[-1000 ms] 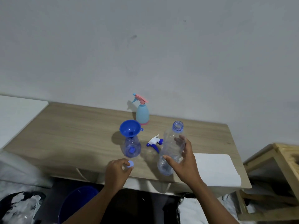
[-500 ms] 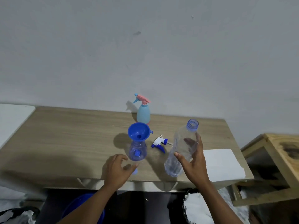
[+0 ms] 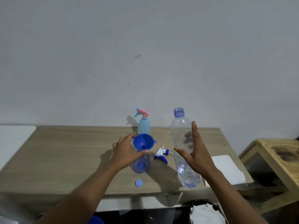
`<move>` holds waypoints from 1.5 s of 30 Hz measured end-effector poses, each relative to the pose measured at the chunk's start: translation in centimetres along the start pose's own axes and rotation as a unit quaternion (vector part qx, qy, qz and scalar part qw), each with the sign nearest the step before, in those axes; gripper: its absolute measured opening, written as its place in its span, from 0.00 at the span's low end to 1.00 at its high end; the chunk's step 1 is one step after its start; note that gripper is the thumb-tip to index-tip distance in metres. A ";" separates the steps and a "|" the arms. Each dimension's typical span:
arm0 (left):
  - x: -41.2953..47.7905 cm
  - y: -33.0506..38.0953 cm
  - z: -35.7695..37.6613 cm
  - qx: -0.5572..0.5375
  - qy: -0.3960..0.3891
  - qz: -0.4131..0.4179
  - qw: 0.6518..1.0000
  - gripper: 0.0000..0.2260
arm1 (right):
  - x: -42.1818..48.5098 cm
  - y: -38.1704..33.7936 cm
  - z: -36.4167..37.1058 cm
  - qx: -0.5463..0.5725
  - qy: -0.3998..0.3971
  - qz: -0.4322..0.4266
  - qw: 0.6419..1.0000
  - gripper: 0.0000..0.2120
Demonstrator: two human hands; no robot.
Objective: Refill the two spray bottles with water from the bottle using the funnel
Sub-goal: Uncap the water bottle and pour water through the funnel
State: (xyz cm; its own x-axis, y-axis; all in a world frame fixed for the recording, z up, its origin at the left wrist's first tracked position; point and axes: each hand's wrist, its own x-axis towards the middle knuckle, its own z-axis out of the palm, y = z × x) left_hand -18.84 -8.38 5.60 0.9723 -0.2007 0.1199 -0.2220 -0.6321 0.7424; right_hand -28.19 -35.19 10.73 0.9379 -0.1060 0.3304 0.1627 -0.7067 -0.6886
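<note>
My right hand [image 3: 197, 156] grips the clear uncapped water bottle [image 3: 181, 126], lifted upright above the table's right part, with a little water at its bottom. A blue funnel [image 3: 143, 140] sits in the neck of the clear spray bottle [image 3: 140, 165]. My left hand [image 3: 124, 151] wraps that neck just under the funnel, thumb in front, fingers behind. The bottle's blue-and-white spray head [image 3: 160, 153] lies on the table beside it. A light blue spray bottle [image 3: 143, 126] with a pink trigger stands behind. The blue cap [image 3: 139, 182] lies near the front edge.
The wooden table [image 3: 64, 151] stands against a grey wall. A white sheet [image 3: 226, 168] lies on its right end. A wooden stool [image 3: 278, 156] stands to the right, a white surface [image 3: 13, 138] to the left. A black bag [image 3: 203, 212] sits below.
My left hand left the cap on the table and moved up to the clear spray bottle's neck. My right hand raised the water bottle higher.
</note>
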 end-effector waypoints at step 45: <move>1.4 -0.6 0.3 0.025 0.005 0.007 1.000 0.36 | 4.7 -2.6 -2.8 -0.346 -0.371 -0.013 0.862 0.47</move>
State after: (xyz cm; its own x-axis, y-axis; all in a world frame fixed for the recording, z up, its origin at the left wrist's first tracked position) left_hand -17.33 -8.55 5.14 0.9696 -0.2033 0.1364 -0.2391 -0.6659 0.7067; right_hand -25.10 -35.75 15.88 0.9159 0.2122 -0.3408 0.2068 -0.9770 -0.0525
